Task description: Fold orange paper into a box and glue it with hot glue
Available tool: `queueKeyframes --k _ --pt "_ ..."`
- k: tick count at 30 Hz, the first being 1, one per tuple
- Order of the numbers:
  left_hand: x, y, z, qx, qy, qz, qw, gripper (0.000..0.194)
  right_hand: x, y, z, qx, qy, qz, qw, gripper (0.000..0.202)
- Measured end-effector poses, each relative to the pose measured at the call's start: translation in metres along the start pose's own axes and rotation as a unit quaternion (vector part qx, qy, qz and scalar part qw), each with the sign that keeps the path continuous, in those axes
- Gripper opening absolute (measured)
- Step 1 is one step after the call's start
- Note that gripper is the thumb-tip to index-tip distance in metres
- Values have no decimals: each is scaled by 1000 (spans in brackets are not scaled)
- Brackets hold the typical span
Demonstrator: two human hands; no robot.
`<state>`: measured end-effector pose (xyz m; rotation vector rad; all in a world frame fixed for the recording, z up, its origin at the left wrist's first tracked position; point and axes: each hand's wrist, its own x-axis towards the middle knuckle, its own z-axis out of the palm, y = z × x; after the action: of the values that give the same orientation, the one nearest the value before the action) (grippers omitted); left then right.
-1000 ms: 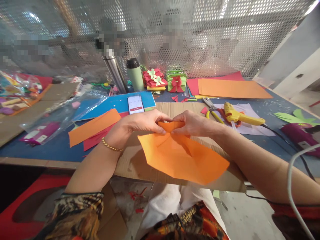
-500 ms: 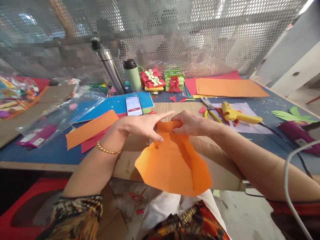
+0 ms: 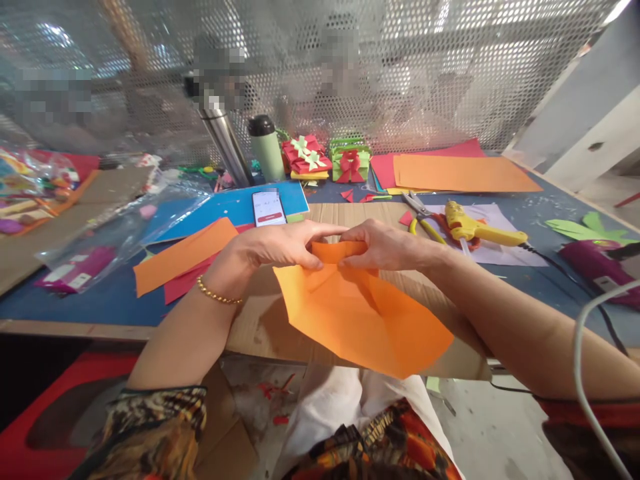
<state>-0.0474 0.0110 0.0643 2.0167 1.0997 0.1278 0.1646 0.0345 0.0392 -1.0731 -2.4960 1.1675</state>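
A creased sheet of orange paper (image 3: 360, 320) hangs from both hands above a piece of cardboard (image 3: 265, 313), its lower part flaring toward my lap. My left hand (image 3: 290, 245) pinches the upper left of the sheet between thumb and fingers. On the other side, my right hand (image 3: 383, 245) grips the upper right edge, thumb in front. A short folded band of the paper shows between the two thumbs. The fingers behind the sheet are partly hidden.
Right of the cardboard lie pliers (image 3: 425, 217) and a yellow glue gun (image 3: 480, 232) with its cord. A phone (image 3: 269, 209) rests on a blue board (image 3: 225, 210). Orange strips (image 3: 187, 257) lie left. Tumblers (image 3: 267, 150) and small paper bags (image 3: 350, 163) stand behind.
The lower part of the orange paper has swung up and to the right, spreading wider. My left fingers have closed in toward the right hand at the top edge.
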Motion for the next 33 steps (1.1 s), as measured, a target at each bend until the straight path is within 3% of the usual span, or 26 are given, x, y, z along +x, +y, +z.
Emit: queueKeyframes --k 11,17,23,29,33 --pt "14 -14 3 -100 57 -42 993 46 4 4 2 -65 80 -9 995 21" --pt "21 -21 7 -197 6 -72 978 18 4 6 3 -93 64 -19 993 18" --pt "25 -32 8 -221 36 -83 971 14 6 9 6 -147 133 -80 977 10" --pt "30 -38 9 -240 28 -17 970 22 8 17 9 -102 128 -112 980 11" --pt "29 -36 10 -248 31 -16 968 27 10 21 9 -75 130 -121 981 17"
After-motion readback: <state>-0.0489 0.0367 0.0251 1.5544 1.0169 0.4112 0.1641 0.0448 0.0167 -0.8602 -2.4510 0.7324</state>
